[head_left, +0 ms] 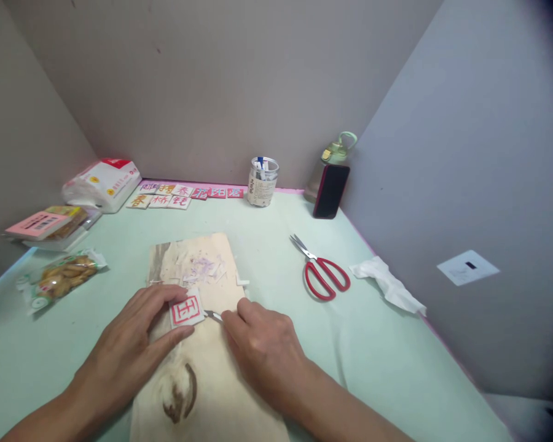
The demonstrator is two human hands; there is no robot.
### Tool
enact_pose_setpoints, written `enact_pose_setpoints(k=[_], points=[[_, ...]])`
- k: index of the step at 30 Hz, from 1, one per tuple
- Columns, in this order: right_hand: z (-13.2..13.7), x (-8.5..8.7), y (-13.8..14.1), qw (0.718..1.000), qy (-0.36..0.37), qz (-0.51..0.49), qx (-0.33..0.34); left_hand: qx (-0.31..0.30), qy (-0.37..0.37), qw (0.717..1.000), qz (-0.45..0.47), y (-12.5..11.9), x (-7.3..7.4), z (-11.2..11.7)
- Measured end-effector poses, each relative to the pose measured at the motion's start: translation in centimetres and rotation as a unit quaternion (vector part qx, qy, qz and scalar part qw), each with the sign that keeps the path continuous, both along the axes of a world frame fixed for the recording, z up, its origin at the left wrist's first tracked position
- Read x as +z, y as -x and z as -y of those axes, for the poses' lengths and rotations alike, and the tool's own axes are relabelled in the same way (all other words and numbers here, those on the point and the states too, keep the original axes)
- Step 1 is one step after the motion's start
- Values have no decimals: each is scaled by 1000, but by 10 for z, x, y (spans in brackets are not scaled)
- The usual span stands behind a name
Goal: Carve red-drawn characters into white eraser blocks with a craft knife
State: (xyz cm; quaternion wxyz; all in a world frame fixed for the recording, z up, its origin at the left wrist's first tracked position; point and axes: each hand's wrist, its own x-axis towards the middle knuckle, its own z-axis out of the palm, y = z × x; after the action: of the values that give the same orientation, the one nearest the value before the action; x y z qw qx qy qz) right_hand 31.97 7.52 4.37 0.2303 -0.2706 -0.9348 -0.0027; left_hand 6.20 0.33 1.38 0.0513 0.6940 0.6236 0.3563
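Between the thumb and fingers of my left hand (141,334) is a white square tile (187,311) with a red character inside a red frame. It lies on a worn wooden board (212,374). My right hand (260,344) is closed around a craft knife (214,315), whose handle is mostly hidden in the fist. The blade tip points left and sits at or close to the tile's right edge; I cannot tell if it touches. Shavings and purplish scraps (203,267) lie on the board beyond the tile. A dark curved mark (179,396) stains the near part.
Red-handled scissors (325,277) lie right of the board, with a crumpled tissue (387,285) beyond. Lettered tiles (179,201), a can (262,184), a propped phone (332,191) and a bottle (338,150) line the back. At left are a tissue pack (102,184) and a snack bag (64,279).
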Motion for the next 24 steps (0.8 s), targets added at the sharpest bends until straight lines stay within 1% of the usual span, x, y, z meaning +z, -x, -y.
enact_pose_setpoints(k=[7, 16, 24], points=[[8, -2, 6, 999, 1, -6, -38, 10, -16, 1000, -19, -4, 0, 1], [6, 8, 0, 994, 73, 76, -19, 16, -11, 1000, -11, -3, -7, 1], [8, 7, 3, 998, 34, 53, -23, 21, -11, 1000, -7, -7, -8, 3]])
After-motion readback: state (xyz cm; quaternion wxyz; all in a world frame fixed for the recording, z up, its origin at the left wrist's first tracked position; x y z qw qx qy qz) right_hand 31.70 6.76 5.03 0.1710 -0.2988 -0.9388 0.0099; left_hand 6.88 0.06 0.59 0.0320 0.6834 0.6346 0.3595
